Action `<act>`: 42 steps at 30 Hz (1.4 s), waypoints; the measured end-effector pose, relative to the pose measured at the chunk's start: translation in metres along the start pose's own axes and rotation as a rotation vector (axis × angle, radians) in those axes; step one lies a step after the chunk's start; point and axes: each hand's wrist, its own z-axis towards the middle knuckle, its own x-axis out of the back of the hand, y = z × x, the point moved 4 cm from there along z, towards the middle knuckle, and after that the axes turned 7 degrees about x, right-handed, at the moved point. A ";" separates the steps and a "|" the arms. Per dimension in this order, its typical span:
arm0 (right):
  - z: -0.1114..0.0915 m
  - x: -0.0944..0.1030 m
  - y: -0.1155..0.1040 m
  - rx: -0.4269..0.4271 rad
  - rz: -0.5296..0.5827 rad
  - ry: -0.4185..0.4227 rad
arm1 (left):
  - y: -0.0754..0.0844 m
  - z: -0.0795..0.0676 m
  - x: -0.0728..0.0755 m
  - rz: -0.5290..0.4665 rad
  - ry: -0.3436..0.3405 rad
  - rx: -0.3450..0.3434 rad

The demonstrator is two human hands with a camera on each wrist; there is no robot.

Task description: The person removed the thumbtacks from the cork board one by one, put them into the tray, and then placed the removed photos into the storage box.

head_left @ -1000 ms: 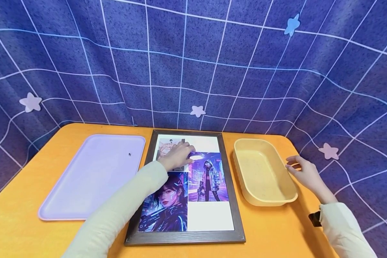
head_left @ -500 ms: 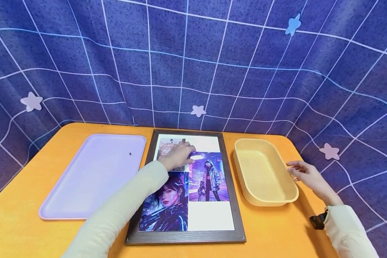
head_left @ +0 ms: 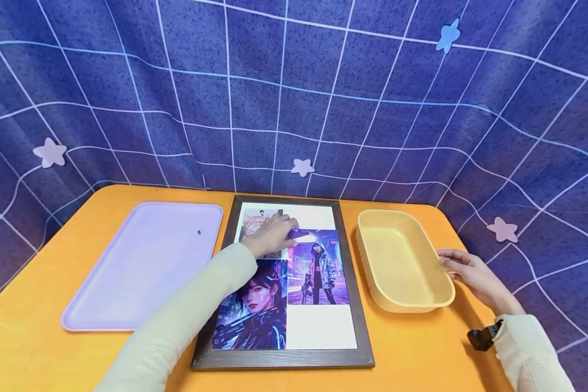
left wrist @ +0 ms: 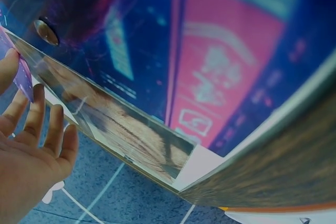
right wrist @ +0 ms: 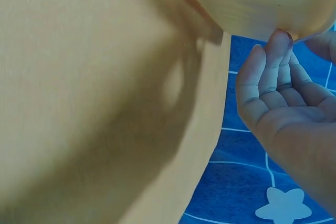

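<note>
White backing [head_left: 322,326] lies bare above and below the glossy purple print [head_left: 319,272]; left hand [head_left: 273,235] pinches its edge; right hand [head_left: 477,280] meets the tub [head_left: 394,258], grip unclear.

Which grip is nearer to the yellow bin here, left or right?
Right. The right grip is at the right side of the yellow bin, close to its rim. The left grip is farther off, left of the bin over the dark frame, pinching a purple print.
</note>
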 end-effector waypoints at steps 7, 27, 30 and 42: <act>0.001 0.000 0.003 -0.002 0.103 -0.004 | 0.001 0.002 0.001 -0.030 -0.014 0.021; 0.001 0.000 0.008 0.001 0.114 -0.004 | 0.003 -0.001 0.016 -0.047 0.119 -0.070; 0.001 0.000 0.008 -0.001 0.107 0.005 | 0.004 -0.002 0.018 -0.042 0.145 -0.086; 0.001 0.000 0.010 0.005 0.095 0.003 | 0.010 -0.005 0.027 -0.099 0.221 -0.114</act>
